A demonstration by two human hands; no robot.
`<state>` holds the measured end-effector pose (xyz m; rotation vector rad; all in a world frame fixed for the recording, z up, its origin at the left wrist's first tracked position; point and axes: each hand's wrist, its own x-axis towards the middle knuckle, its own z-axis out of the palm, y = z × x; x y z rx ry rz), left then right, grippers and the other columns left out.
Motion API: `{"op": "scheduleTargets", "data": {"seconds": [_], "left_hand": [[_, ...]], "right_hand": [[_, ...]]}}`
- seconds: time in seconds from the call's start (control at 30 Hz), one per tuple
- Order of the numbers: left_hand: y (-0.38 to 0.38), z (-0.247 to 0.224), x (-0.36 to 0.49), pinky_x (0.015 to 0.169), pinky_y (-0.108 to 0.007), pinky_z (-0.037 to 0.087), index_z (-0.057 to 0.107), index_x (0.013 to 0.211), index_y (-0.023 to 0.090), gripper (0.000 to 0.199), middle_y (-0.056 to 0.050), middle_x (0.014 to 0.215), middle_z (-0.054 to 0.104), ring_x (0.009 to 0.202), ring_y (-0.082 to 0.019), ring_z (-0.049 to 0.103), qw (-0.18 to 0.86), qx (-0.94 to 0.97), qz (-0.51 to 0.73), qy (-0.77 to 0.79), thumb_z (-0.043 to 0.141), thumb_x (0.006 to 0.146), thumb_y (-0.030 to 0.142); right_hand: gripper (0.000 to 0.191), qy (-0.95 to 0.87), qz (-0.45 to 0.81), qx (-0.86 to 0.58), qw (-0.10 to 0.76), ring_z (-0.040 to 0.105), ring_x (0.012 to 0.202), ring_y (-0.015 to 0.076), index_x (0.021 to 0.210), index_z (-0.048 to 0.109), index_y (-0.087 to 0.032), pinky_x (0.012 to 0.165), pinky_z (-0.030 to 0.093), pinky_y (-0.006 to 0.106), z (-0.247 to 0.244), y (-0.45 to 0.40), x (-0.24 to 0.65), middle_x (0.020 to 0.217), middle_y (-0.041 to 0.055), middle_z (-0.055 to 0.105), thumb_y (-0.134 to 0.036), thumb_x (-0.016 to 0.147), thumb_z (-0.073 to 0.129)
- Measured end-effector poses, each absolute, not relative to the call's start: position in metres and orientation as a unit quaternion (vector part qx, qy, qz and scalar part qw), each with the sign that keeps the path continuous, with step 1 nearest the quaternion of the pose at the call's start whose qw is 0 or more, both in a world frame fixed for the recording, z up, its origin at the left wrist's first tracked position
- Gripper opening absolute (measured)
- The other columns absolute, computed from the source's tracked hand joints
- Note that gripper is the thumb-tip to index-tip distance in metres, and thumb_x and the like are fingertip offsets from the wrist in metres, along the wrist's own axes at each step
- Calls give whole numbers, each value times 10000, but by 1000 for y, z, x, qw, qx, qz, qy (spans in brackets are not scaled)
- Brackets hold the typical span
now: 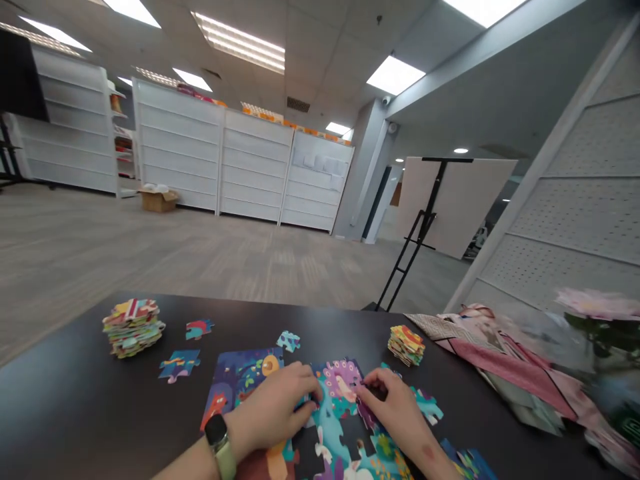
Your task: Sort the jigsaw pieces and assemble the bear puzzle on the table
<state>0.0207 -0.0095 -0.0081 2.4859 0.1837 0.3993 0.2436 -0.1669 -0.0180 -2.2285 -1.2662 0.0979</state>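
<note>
A partly joined jigsaw puzzle (330,427) with bright animal pictures lies on the dark table, gaps showing in its lower middle. My left hand (280,403), a watch (218,433) on its wrist, rests over the middle of the puzzle. Its fingers curl down with the thumb against a turquoise puzzle piece, mostly hidden under them. At the puzzle's right side, my right hand (395,407) pinches thumb and forefinger at a dark purple puzzle piece (367,415) beside the pink round figure. Whether that piece is joined to its neighbours, I cannot tell.
Stacks of puzzle pieces stand at the left (134,327) and right (406,345). Loose pieces lie around, including a blue one (180,365), a red-and-teal one (199,328) and a pale one (289,341). Pink wrapped flowers (520,360) lie along the right edge.
</note>
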Motion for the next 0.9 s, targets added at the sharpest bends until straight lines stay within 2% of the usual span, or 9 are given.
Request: {"op": "scheduleTargets", "data": {"seconds": [0.23, 0.37, 0.6, 0.63, 0.77, 0.9], "left_hand": [[-8, -11, 19, 838, -305, 428, 665, 958, 256, 135, -26, 1000, 651, 972, -219, 581, 303, 938, 152, 71, 581, 893, 172], [-7, -12, 20, 852, -296, 425, 668, 950, 259, 128, -16, 988, 653, 965, -208, 586, 311, 936, 151, 60, 596, 897, 168], [-4, -4, 15, 865, -295, 431, 672, 989, 267, 97, -19, 1013, 640, 997, -217, 575, 316, 937, 141, 49, 601, 935, 228], [-3, -3, 13, 864, -301, 439, 672, 1017, 272, 116, -21, 1038, 636, 1004, -228, 574, 311, 940, 133, 47, 660, 901, 267], [3, -4, 9, 875, -330, 472, 671, 1114, 283, 465, -34, 1149, 621, 1026, -266, 584, 280, 954, 107, 18, 860, 712, 422], [12, -5, 8, 908, -309, 480, 702, 1114, 254, 426, -53, 1144, 642, 1036, -254, 612, 266, 957, 114, -4, 854, 752, 421]], "right_hand": [[220, -509, 104, -821, 236, 558, 638, 160, 792, 683, -207, 586, 356, 242, -10, -156, 259, 670, -22, 632, -420, 825, 641], [219, -530, 142, -810, 207, 514, 611, 137, 701, 639, -179, 565, 331, 237, -1, -153, 267, 634, -20, 615, -370, 809, 636], [164, -553, 214, -792, 144, 463, 523, 106, 505, 567, -179, 481, 278, 223, 24, -127, 271, 474, -58, 521, -217, 610, 688], [152, -551, 229, -790, 141, 467, 510, 104, 503, 567, -181, 467, 280, 216, 26, -124, 272, 466, -58, 526, -206, 595, 686], [144, -533, 303, -779, 130, 449, 376, 99, 571, 566, -205, 367, 302, 195, 22, -122, 270, 437, -45, 563, -278, 679, 628], [179, -492, 343, -788, 141, 388, 313, 79, 663, 529, -231, 323, 270, 185, 1, -127, 269, 433, -38, 595, -352, 714, 650]]}}
